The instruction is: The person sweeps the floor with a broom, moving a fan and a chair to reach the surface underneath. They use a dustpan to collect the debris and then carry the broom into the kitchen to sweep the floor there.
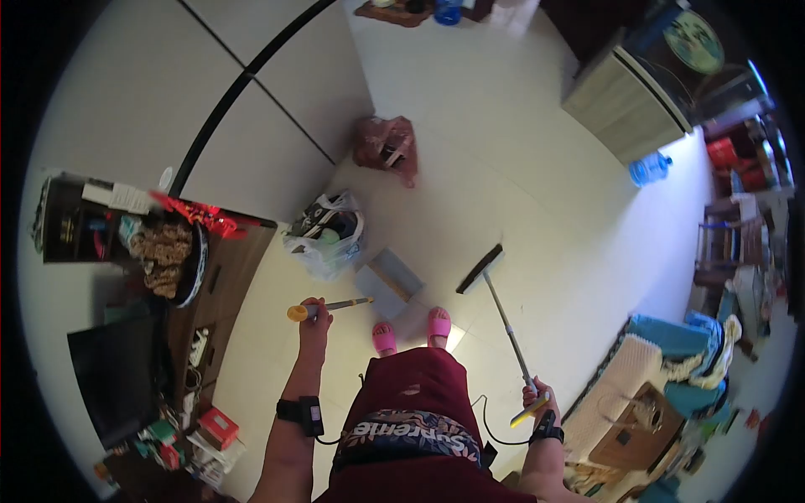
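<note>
My left hand [314, 311] is closed round the yellow-ended handle of a long-handled dustpan [379, 290]. The grey pan rests on the floor in front of my feet, its handle rising to the left. In my right hand [540, 397] is the grey pole of a broom [506, 320], with a yellow piece near the grip. The broom's dark bristle head touches the floor ahead and to the right of the pan, apart from it. Any dirt in the pan is too small to make out.
A white plastic bag [327, 258] of things and a red bag [387, 147] stand on the floor by the tall cabinet [277, 151]. At right are a sofa [620, 377] and a blue water bottle [650, 169]. A TV stand [239, 277] lines the left.
</note>
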Motion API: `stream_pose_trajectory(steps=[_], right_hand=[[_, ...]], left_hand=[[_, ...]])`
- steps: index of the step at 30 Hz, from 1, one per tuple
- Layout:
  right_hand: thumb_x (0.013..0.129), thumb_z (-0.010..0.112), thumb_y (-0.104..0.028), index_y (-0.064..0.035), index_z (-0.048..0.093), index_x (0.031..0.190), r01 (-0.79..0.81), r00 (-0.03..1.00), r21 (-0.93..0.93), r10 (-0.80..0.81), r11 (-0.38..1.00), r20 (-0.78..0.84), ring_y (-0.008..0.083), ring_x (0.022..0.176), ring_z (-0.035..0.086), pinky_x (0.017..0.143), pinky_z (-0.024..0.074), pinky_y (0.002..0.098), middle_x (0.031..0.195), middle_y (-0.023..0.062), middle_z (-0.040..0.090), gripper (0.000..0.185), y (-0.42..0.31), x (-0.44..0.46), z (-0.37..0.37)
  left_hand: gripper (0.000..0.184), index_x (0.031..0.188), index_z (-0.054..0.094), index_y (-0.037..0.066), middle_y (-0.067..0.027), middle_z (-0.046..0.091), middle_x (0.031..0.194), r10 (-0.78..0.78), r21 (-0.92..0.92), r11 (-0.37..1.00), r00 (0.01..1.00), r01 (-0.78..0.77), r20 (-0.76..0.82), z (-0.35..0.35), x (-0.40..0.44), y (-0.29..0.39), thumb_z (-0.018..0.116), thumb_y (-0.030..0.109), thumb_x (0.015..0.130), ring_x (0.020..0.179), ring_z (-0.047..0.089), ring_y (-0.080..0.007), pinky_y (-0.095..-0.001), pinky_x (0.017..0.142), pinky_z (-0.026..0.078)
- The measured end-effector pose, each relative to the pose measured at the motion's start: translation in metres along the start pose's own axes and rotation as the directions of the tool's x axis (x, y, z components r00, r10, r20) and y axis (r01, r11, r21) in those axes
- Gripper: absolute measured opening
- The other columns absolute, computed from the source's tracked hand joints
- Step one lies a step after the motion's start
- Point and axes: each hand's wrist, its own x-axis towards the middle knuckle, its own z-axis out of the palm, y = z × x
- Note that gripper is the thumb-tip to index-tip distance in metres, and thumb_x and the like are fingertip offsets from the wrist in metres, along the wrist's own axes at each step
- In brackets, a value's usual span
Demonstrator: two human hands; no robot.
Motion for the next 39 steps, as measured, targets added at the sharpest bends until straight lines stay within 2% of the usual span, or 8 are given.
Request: stream_pose_trajectory(steps=[5,13,15,19,20,26,33,39], right_hand=[[0.085,0.053,-0.035,-0.0121,0.043,0.084,0.088,0.995,0.135,-0.080,0.987,-0.066,0.0073,0.042,0.043,0.038,0.0328,0.0192,0.060,0.0005,0.049,0.024,0.084,-0.010,-0.043],[0.086,0.049,-0.037,-0.0124,0.042,0.081,0.121,0.992,0.228,-0.123,0.966,-0.006,0.0077,0.039,0.041,0.035,0.0336,0.0193,0.056,0.0001,0.047,0.026,0.159,0.005,-0.071],[0.086,0.049,-0.036,-0.0122,0.042,0.081,0.184,0.983,0.161,-0.180,0.970,-0.039,0.0084,0.041,0.042,0.037,0.0335,0.0199,0.058,0.0009,0.047,0.026,0.177,-0.005,-0.065],[0.087,0.048,-0.030,-0.0106,0.040,0.086,0.089,0.993,0.200,-0.104,0.976,0.065,0.0104,0.042,0.044,0.036,0.0372,0.0213,0.060,0.0028,0.048,0.021,0.199,0.000,-0.063],[0.087,0.050,-0.030,-0.0112,0.040,0.085,0.113,0.991,0.193,-0.125,0.975,0.050,0.0099,0.040,0.043,0.035,0.0368,0.0206,0.059,0.0030,0.048,0.021,0.202,0.002,-0.056],[0.085,0.053,-0.028,-0.0101,0.041,0.085,0.199,0.979,0.083,-0.194,0.977,-0.060,0.0094,0.037,0.044,0.033,0.0377,0.0196,0.058,0.0044,0.052,0.022,0.184,0.002,-0.092],[0.082,0.056,-0.026,-0.0077,0.043,0.083,0.315,0.941,0.293,-0.256,0.903,-0.222,0.0083,0.037,0.045,0.032,0.0371,0.0165,0.057,0.0050,0.052,0.022,0.150,-0.045,-0.187],[0.082,0.056,-0.027,-0.0082,0.045,0.083,0.401,0.908,0.232,-0.351,0.886,-0.228,0.0078,0.038,0.046,0.033,0.0366,0.0162,0.057,0.0040,0.053,0.022,0.136,-0.065,-0.236]], left_hand=[[0.024,0.103,0.043,0.015,-0.0017,0.048,0.105,-0.005,0.004,1.000,0.994,0.004,0.105,-0.016,0.007,0.002,0.058,0.022,0.086,0.073,0.046,-0.0064,-0.0201,0.070,0.044],[0.011,0.094,0.046,0.013,0.0039,0.043,0.073,0.102,0.069,0.990,0.966,-0.122,0.237,-0.003,0.004,0.000,0.055,0.016,0.087,0.059,0.040,-0.0045,-0.0199,0.055,0.036],[0.011,0.093,0.047,0.013,0.0041,0.044,0.073,0.107,0.139,0.979,0.960,-0.147,0.258,0.009,0.000,0.000,0.055,0.017,0.087,0.059,0.040,-0.0046,-0.0196,0.055,0.035],[0.011,0.092,0.047,0.014,0.0043,0.045,0.078,0.069,0.170,0.976,0.936,-0.135,0.346,0.034,-0.013,0.002,0.054,0.020,0.087,0.067,0.042,-0.0046,-0.0201,0.060,0.037],[0.011,0.093,0.047,0.015,0.0041,0.047,0.086,0.062,0.147,0.982,0.935,-0.120,0.349,0.033,-0.001,-0.010,0.054,0.020,0.088,0.077,0.044,-0.0046,-0.0216,0.067,0.039],[0.025,0.102,0.047,0.014,-0.0008,0.050,0.107,0.034,0.204,0.969,0.899,-0.136,0.437,0.072,-0.022,-0.006,0.058,0.031,0.086,0.092,0.048,-0.0098,-0.0280,0.084,0.039],[0.027,0.107,0.045,0.016,-0.0030,0.049,0.111,0.028,0.186,0.972,0.860,-0.141,0.509,0.138,-0.072,-0.023,0.057,0.028,0.086,0.092,0.052,-0.0146,-0.0292,0.084,0.043],[0.025,0.104,0.045,0.018,0.0000,0.047,0.111,0.019,0.214,0.962,0.825,-0.168,0.564,0.206,-0.109,-0.057,0.058,0.028,0.086,0.102,0.046,-0.0117,-0.0301,0.085,0.039]])
